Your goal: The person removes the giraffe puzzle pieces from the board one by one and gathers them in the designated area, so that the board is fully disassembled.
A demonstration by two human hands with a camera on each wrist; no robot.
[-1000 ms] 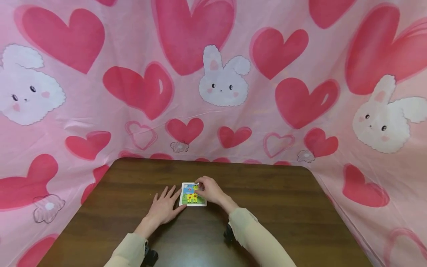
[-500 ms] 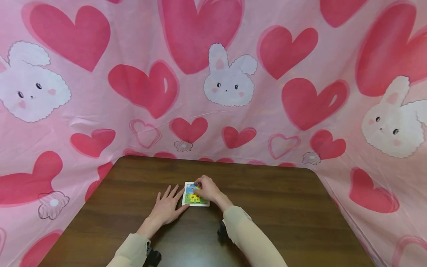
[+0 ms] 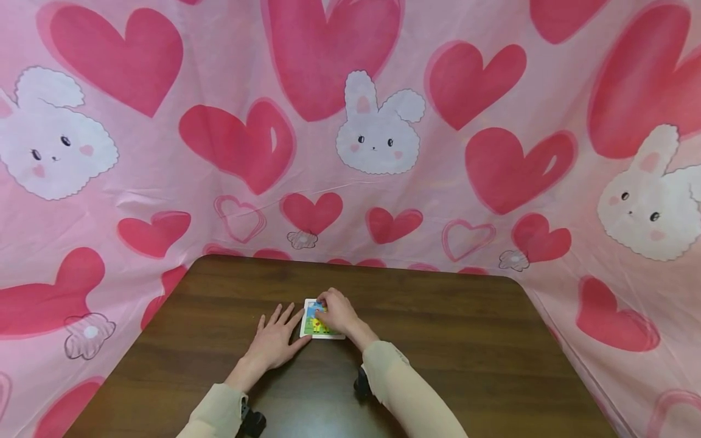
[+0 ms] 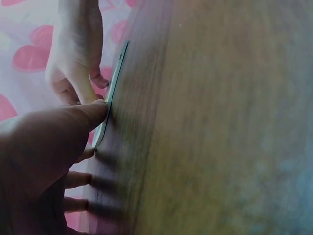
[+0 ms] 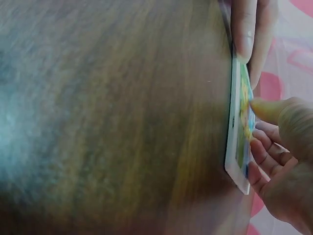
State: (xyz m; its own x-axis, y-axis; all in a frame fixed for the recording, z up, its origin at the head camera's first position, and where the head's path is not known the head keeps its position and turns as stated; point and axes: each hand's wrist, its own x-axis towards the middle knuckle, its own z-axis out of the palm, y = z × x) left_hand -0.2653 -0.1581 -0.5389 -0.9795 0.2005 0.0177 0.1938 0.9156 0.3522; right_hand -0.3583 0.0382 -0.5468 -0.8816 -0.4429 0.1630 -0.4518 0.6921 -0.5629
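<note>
A small square picture board (image 3: 306,330) with a white border lies flat on the table, showing a yellow giraffe, blue sky and green grass. My left hand (image 3: 274,344) rests at its left side with fingers spread; the thumb touches the board's near edge, as the left wrist view also shows. Over the board's upper right is my right hand (image 3: 339,313), thumb and fingers bent and touching the picture. In the right wrist view the thumb and curled fingers of the right hand (image 5: 288,147) meet the board's face (image 5: 243,117). Whether they pinch a loose piece is hidden.
The brown wooden table (image 3: 449,347) extends around the board. A pink cloth (image 3: 317,158) with hearts and rabbits hangs behind it and at both sides. Dark cameras sit at both wrists, the left camera (image 3: 252,421) close above the tabletop.
My right hand has shifted slightly left over the picture, covering more of the giraffe's upper part. The left hand stays by the board. The head view has turned a little.
</note>
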